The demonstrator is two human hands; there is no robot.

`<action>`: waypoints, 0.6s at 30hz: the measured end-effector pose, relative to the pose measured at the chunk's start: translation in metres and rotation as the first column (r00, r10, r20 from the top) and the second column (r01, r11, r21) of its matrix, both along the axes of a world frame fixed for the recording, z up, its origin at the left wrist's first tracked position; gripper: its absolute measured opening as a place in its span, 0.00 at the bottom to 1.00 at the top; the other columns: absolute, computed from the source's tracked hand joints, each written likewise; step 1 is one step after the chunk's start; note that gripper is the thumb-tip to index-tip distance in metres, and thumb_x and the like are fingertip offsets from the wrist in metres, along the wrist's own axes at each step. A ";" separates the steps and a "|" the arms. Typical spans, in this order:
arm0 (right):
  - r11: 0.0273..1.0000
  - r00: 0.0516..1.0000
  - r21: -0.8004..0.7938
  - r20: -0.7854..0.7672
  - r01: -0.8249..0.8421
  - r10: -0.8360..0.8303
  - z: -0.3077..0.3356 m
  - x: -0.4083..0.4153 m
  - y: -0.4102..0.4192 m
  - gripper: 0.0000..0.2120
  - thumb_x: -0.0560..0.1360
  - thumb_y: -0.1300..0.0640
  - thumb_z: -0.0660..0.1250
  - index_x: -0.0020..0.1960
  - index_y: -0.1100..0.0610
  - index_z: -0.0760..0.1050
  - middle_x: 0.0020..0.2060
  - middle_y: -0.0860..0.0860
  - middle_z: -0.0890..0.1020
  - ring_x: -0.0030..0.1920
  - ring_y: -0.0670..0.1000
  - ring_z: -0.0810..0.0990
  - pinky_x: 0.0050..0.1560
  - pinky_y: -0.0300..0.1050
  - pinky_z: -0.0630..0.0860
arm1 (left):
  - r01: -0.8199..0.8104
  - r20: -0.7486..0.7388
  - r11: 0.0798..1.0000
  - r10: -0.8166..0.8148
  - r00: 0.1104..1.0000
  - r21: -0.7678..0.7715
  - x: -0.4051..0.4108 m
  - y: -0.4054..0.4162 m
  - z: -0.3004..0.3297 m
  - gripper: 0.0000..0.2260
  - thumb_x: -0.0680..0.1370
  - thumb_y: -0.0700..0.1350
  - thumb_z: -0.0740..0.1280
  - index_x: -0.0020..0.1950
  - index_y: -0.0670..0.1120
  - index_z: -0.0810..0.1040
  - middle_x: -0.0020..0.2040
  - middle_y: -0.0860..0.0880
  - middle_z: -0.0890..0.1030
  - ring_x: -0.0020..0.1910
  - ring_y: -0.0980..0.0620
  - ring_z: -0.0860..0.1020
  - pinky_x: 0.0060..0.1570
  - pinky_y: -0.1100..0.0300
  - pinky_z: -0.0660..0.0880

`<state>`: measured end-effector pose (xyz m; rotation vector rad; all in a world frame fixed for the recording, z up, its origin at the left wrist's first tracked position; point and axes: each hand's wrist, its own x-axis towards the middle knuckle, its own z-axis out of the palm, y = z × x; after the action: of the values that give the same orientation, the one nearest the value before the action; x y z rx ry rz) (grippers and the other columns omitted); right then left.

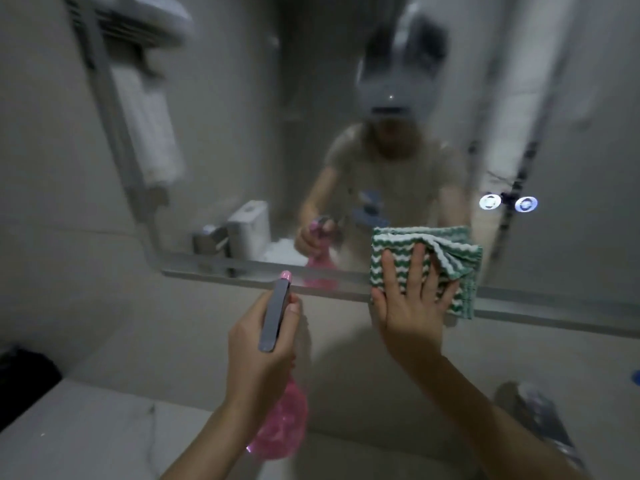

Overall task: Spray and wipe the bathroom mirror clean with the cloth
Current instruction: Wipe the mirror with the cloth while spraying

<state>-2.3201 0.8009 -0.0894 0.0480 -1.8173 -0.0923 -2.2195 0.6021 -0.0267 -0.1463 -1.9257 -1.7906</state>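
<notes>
**Inspector:** State the step in hand.

**Me:** Wiping. My right hand (412, 299) presses the green-and-white cloth (446, 268) flat against the mirror (242, 133), at its bottom edge, right of centre. The fingers (417, 268) are straight and spread, not curled round the cloth. The cloth's lower part overlaps the mirror's frame (540, 306).

**Inspector:** And the other hand?

**Me:** My left hand (258, 351) grips the spray bottle (280, 427) by its neck, fingers wrapped round it, held just below the mirror's bottom edge. The grey head and pink nozzle (286, 276) point up toward the glass.

**Inspector:** Contents of the bottle?

**Me:** The body is pink and translucent; I cannot tell the liquid level from here.

**Inspector:** Condition of the glass?

**Me:** It looks hazy across most of its face, though blur may account for part of that. I judge the task well short of done.

**Inspector:** Next move?

**Me:** In my judgement, firm flat pressure and overlapping passes from the bottom edge upward, with another spray where the cloth drags dry.
</notes>
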 end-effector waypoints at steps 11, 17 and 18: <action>0.995 0.997 0.072 -0.040 -0.062 0.065 0.013 -0.033 -0.158 0.24 0.81 0.44 0.59 0.74 0.50 0.64 0.72 0.58 0.65 0.71 0.60 0.63 0.69 0.66 0.60 | -0.183 -0.009 0.981 0.183 0.983 -0.070 -0.028 -0.125 -0.013 0.10 0.79 0.42 0.65 0.38 0.53 0.77 0.38 0.39 0.79 0.26 0.50 0.71 0.25 0.53 0.70; 0.968 0.980 0.166 -0.024 -0.191 0.197 0.022 -0.054 -0.231 0.24 0.80 0.45 0.61 0.74 0.49 0.64 0.73 0.54 0.65 0.69 0.54 0.70 0.72 0.61 0.57 | -0.229 -0.024 0.970 0.228 0.973 -0.075 -0.039 -0.162 -0.014 0.14 0.78 0.40 0.64 0.38 0.57 0.75 0.33 0.43 0.79 0.25 0.56 0.74 0.25 0.60 0.72; 0.962 0.977 0.178 -0.022 -0.205 0.212 0.024 -0.057 -0.244 0.24 0.80 0.46 0.61 0.74 0.49 0.64 0.73 0.54 0.64 0.68 0.54 0.72 0.72 0.61 0.57 | -0.220 -0.024 0.973 0.219 0.975 -0.064 -0.041 -0.172 -0.013 0.15 0.78 0.40 0.64 0.37 0.58 0.74 0.32 0.45 0.78 0.25 0.58 0.74 0.25 0.65 0.71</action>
<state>-2.3775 0.5565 -0.0656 0.3595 -1.7487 -0.1023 -2.2607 0.4299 -0.0397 0.0285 -1.9092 -1.5772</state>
